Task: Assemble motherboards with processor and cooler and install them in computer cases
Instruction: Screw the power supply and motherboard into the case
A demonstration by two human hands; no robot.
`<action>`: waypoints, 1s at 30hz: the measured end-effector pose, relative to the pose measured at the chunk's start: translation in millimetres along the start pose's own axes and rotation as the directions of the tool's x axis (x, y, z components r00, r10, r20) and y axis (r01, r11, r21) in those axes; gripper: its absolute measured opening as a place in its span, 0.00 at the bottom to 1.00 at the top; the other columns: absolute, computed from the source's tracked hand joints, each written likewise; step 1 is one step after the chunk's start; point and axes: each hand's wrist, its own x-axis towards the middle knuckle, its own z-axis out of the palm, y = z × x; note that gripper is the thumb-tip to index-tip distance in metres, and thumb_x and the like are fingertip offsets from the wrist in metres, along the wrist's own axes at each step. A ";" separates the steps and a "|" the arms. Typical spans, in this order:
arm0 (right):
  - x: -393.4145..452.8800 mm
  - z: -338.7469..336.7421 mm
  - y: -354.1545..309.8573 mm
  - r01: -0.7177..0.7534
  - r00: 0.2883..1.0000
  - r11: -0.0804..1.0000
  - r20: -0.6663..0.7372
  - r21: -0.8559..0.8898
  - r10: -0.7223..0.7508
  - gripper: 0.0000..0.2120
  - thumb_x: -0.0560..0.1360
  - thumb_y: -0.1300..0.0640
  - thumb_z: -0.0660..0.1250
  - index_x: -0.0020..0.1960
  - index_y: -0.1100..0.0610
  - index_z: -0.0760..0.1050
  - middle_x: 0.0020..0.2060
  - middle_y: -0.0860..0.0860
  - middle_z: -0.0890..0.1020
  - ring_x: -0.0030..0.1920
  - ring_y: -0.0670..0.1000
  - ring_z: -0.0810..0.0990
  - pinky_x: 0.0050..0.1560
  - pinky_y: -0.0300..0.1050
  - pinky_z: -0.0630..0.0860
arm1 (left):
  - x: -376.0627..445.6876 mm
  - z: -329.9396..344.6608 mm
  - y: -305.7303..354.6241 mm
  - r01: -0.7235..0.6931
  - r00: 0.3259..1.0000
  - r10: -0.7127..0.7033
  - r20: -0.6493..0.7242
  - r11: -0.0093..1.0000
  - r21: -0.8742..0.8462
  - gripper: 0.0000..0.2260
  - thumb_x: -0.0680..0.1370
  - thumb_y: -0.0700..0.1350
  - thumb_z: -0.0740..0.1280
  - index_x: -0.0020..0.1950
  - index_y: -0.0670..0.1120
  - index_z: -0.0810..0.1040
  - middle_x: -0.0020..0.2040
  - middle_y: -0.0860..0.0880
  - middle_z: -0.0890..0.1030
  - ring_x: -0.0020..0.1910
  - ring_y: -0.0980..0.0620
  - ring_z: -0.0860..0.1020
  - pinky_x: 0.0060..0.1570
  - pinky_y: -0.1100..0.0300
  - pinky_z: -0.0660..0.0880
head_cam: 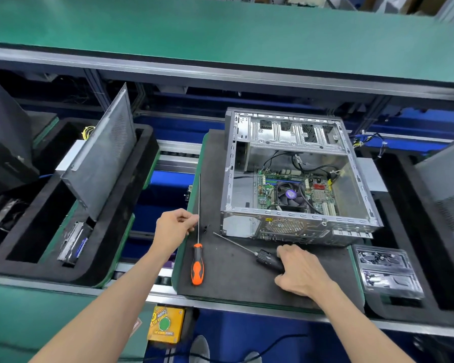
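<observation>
Setting: green-topped assembly line, with a dark mat (236, 273) on the desk in front of us and foam-lined trays to either side.
Case: an open metal case (296, 176) lies on its side at the far right of the mat, open face up.
Board: we see the motherboard (317, 195) seated in the case floor, cooler (290, 194) with its fan on top, cables looping over it.
Left hand: our left hand (174, 227) hovers at the mat's left edge, thumb and fingers pinched together on something too small to make out, right beside a long shaft.
Orange screwdriver: the orange-handled screwdriver (197, 267) lies on the mat, handle toward us, shaft pointing away.
Right hand: our right hand (300, 271) is curled down over the black handle of a second driver (266, 258), gripping it against the mat, its shaft angled up-left.
Screws: a few tiny dark bits (206, 228) sit near the shaft tips.
Left tray: a side panel (102, 158) leans upright there.
Right tray: clear plastic packs (388, 271) rest just beyond the mat.
Button box: a yellow box (165, 324) with a green button hangs below the desk edge.
</observation>
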 end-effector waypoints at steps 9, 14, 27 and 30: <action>11.3 -9.8 -33.3 0.168 0.959 0.976 -0.252 0.142 -0.128 0.20 0.75 0.49 0.62 0.65 0.50 0.71 0.58 0.47 0.77 0.57 0.52 0.76 0.55 0.48 0.73 | -0.4 5.4 -3.6 -0.180 0.983 0.174 0.050 0.920 0.348 0.04 0.76 0.40 0.73 0.48 0.47 0.87 0.40 0.55 0.83 0.40 0.59 0.80 0.50 0.71 0.74; 15.4 -9.9 -58.9 0.226 0.923 0.961 -0.350 0.160 -0.159 0.14 0.75 0.54 0.62 0.61 0.54 0.73 0.54 0.48 0.77 0.54 0.51 0.76 0.49 0.45 0.74 | 5.1 21.1 -0.8 -0.343 0.938 0.210 0.275 0.669 0.659 0.09 0.80 0.45 0.67 0.56 0.46 0.86 0.50 0.47 0.79 0.54 0.45 0.76 0.50 0.52 0.75; 24.4 4.0 -77.3 0.198 0.937 0.950 -0.330 0.240 -0.112 0.11 0.77 0.56 0.61 0.59 0.54 0.72 0.53 0.48 0.75 0.54 0.51 0.74 0.50 0.45 0.74 | 18.2 37.7 -12.3 -0.530 0.847 0.377 0.375 0.550 0.646 0.06 0.79 0.35 0.63 0.49 0.41 0.80 0.48 0.46 0.78 0.51 0.46 0.74 0.50 0.54 0.71; 27.2 6.0 -78.0 0.167 0.945 0.955 -0.317 0.247 -0.083 0.11 0.78 0.57 0.60 0.59 0.56 0.72 0.54 0.50 0.74 0.55 0.52 0.73 0.54 0.47 0.75 | 12.7 33.0 -10.7 -0.306 0.951 0.261 0.163 0.860 0.408 0.05 0.77 0.37 0.69 0.44 0.44 0.82 0.44 0.52 0.82 0.47 0.52 0.78 0.48 0.62 0.72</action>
